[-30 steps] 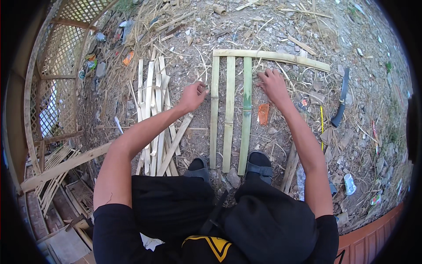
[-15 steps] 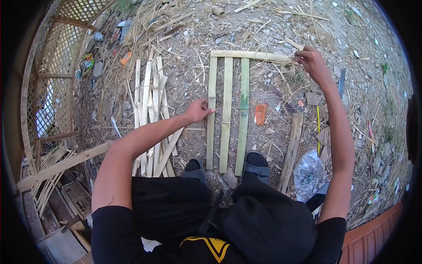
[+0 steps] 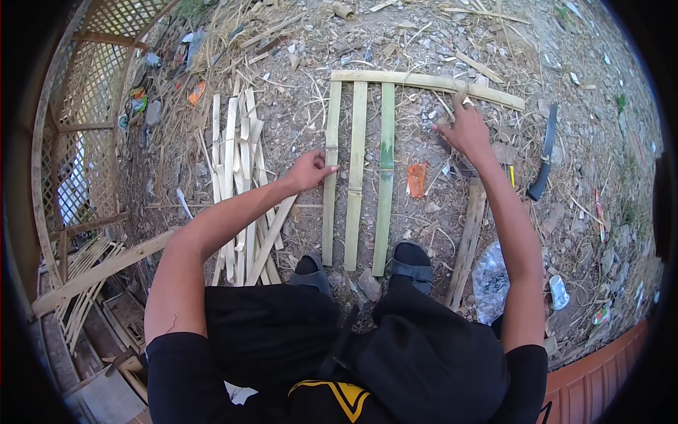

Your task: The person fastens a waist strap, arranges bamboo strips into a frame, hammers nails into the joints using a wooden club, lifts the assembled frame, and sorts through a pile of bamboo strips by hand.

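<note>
Three bamboo strips lie side by side on the ground, pointing away from me: the left strip, the middle strip and a greener right strip. Across their far ends rests a crosswise bamboo strip, its right part running past them and slanting toward me. My left hand pinches the left strip about halfway along, thumb on its edge. Close to the right part of the crosswise strip is my right hand, thumb and fingers apart. Its fingertips are slightly blurred; I cannot tell whether they touch the strip.
A pile of pale split strips lies to the left, near a wooden lattice. An old wooden stick, a clear plastic bag, a dark curved tool and a can are on the right. An orange wrapper lies on the littered ground.
My right hand has let go of the crosswise strip's right end and come nearer and leftward. That end now shows, angled toward me. The strips have shifted slightly left with my left hand.
</note>
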Action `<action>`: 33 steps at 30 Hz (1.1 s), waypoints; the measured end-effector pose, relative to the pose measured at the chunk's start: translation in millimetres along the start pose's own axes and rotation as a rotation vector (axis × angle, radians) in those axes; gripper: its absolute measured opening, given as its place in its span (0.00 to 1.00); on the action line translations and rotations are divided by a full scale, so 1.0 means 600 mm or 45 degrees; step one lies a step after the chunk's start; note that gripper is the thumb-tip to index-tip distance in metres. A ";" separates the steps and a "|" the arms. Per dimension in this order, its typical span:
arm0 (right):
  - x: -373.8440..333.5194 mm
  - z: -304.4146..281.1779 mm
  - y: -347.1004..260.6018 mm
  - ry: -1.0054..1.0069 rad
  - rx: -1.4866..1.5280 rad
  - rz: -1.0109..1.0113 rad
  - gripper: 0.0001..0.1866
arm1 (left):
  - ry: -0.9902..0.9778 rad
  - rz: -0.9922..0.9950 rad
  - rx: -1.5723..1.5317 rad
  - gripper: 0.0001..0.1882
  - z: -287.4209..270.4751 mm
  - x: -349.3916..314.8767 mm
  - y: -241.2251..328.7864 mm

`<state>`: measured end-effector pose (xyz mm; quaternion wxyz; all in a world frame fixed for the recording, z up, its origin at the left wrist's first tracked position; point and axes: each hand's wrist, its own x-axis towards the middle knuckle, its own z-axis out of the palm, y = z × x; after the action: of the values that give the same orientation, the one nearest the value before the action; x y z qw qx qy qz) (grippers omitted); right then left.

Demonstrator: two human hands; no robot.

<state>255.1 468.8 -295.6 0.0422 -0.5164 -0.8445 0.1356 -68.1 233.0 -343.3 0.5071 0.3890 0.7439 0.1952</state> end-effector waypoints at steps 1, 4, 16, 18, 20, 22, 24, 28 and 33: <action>-0.016 0.017 -0.012 0.165 -0.072 0.001 0.22 | 0.045 0.003 -0.026 0.22 0.000 0.004 -0.005; -0.015 0.052 -0.002 0.210 0.098 -0.064 0.18 | 0.115 0.024 -0.026 0.24 -0.005 0.007 -0.018; 0.069 -0.167 0.232 -0.079 0.900 0.287 0.15 | 0.086 -0.032 0.095 0.20 -0.030 -0.001 -0.011; 0.097 -0.193 0.312 0.314 0.988 0.301 0.14 | 0.072 -0.039 0.098 0.20 -0.031 -0.006 0.002; 0.127 -0.232 0.425 0.836 1.025 0.540 0.21 | 0.032 -0.008 0.078 0.20 -0.016 0.002 0.013; 0.150 -0.232 0.388 1.003 0.245 0.601 0.24 | -0.011 -0.009 0.090 0.19 -0.025 -0.003 -0.020; 0.137 -0.230 0.296 0.913 -0.515 0.699 0.28 | -0.043 -0.068 0.049 0.19 -0.028 -0.019 -0.019; 0.091 -0.130 0.179 0.465 -0.006 -0.197 0.23 | -0.076 -0.141 0.044 0.16 -0.025 -0.034 -0.009; 0.101 -0.045 0.074 0.264 -0.418 -0.209 0.32 | -0.113 -0.174 -0.052 0.16 -0.029 -0.042 0.004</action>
<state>271.2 546.4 -285.9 0.0551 -0.4570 -0.8856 -0.0615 -78.2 216.4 -319.4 0.5594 0.3352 0.7415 0.1578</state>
